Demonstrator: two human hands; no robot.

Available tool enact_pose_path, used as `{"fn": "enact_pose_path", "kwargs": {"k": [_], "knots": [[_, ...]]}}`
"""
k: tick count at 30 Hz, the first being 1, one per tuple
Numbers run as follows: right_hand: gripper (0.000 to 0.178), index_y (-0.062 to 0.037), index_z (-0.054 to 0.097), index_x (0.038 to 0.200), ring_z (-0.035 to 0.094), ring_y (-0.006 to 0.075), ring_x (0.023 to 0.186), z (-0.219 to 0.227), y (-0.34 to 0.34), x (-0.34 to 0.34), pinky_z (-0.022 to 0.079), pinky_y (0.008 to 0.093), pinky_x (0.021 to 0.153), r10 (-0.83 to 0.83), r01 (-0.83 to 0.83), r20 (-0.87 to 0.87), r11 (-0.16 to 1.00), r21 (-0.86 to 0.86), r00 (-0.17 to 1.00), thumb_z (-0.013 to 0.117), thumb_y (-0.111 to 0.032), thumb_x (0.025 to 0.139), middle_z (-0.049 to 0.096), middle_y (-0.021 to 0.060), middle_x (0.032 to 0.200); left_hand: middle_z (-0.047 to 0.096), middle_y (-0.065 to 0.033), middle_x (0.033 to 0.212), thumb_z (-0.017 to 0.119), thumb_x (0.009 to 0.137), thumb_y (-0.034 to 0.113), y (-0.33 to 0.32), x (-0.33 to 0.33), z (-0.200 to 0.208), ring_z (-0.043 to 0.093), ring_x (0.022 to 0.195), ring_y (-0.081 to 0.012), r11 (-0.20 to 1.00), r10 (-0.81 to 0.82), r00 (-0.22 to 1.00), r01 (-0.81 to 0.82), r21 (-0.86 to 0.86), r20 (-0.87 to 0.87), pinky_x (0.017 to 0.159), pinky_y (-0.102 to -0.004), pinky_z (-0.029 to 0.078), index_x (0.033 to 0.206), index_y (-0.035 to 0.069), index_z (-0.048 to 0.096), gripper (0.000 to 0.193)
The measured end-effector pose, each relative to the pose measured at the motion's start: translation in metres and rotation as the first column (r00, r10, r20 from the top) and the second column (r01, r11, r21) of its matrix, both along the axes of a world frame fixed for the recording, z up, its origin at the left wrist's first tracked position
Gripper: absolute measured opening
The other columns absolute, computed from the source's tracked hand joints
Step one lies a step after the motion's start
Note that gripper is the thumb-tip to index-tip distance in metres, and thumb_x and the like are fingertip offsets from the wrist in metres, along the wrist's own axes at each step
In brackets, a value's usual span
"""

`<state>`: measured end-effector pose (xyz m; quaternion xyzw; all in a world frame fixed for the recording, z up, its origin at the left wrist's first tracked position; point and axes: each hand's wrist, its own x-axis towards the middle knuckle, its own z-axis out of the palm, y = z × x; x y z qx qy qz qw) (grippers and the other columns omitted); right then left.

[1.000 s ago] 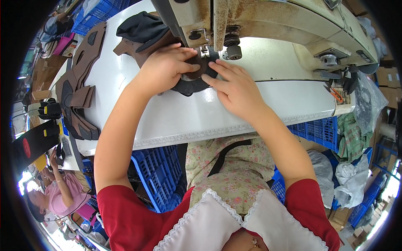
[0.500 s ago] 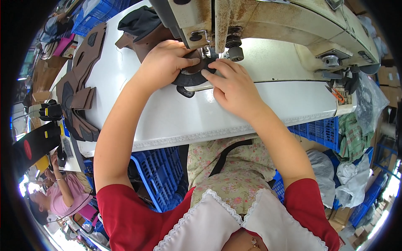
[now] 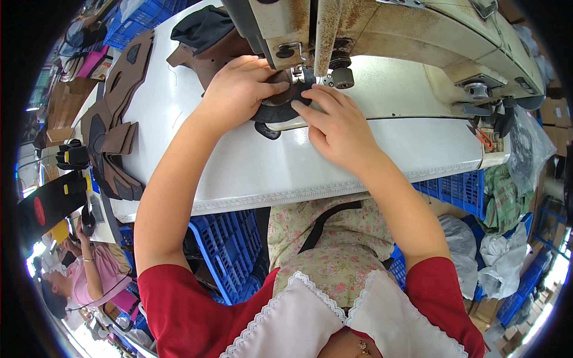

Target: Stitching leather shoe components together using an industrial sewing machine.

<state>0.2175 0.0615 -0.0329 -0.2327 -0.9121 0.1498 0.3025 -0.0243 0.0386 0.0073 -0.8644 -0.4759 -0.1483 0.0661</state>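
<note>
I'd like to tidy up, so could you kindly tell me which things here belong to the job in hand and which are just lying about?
In the job: left hand and right hand, on the brown-and-black piece; sewing machine; probably the brown cut pieces at left.

Apparently lying about: orange tool; green checked cloth; clear plastic bag; blue crate.

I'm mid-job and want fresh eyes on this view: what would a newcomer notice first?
Probably the large, brown-stained sewing machine filling the top and upper right. Near its presser foot, the left hand and right hand rest on a curved dark piece above the white table. At the table's left end, overlapping brown pieces also stand out.
</note>
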Motion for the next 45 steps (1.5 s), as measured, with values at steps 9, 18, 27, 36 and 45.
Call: {"fn": "enact_pose_path", "kwargs": {"k": [9,18,27,36,45], "knots": [[0.035,-0.0061,0.070,0.111,0.057,0.0329,0.115,0.002,0.005,-0.002,0.047,0.0455,0.096,-0.018,0.016,-0.030,0.998,-0.055,0.999,0.064,-0.008,0.076,0.063,0.0126,0.120,0.069,-0.0013,0.098,0.064,0.072,0.004,0.002,0.004,0.000,0.061,0.100,-0.0227,0.999,0.024,1.000,-0.024,0.045,-0.007,0.090,-0.0370,0.047,0.101,0.014,0.076,0.033],[0.029,-0.0073,0.072,0.107,0.058,0.0304,0.116,0.000,0.010,0.001,0.048,0.0430,0.098,-0.052,0.050,-0.023,0.996,-0.080,0.998,0.066,-0.010,0.079,0.066,0.0097,0.117,0.067,-0.0004,0.091,0.065,0.073,0.006,0.002,0.011,-0.003,0.062,0.097,-0.0210,0.994,0.095,0.993,-0.091,0.060,-0.063,0.089,-0.0355,0.047,0.104,0.018,0.076,0.035],[0.025,-0.0097,0.073,0.105,0.063,0.0277,0.091,0.003,0.018,0.006,0.052,0.0385,0.084,-0.037,0.037,-0.027,0.999,-0.006,0.999,0.066,-0.009,0.081,0.069,0.0066,0.119,0.067,-0.0002,0.092,0.065,0.073,0.006,-0.001,0.017,0.003,0.062,0.097,-0.0194,0.990,0.127,0.982,-0.116,0.081,-0.138,0.088,-0.0336,0.047,0.104,0.018,0.076,0.035],[0.023,-0.0085,0.074,0.101,0.060,0.0280,0.117,0.003,0.025,0.008,0.046,0.0434,0.104,-0.047,0.047,0.000,0.998,-0.043,0.999,0.064,-0.012,0.081,0.070,0.0051,0.113,0.067,-0.0002,0.089,0.065,0.073,0.008,-0.004,0.024,0.001,0.063,0.091,-0.0196,0.983,0.169,0.965,-0.150,0.108,-0.201,0.079,-0.0341,0.047,0.104,0.016,0.075,0.034],[0.024,-0.0042,0.071,0.101,0.060,0.0281,0.109,0.010,0.013,0.000,0.048,0.0431,0.096,-0.048,0.047,0.015,0.998,0.044,0.999,0.067,-0.014,0.080,0.066,0.0079,0.106,0.068,-0.0041,0.089,0.064,0.072,0.004,-0.008,0.028,0.008,0.063,0.088,-0.0249,0.980,0.198,0.967,-0.191,0.058,-0.158,0.078,-0.0378,0.048,0.110,0.014,0.073,0.040]]}}
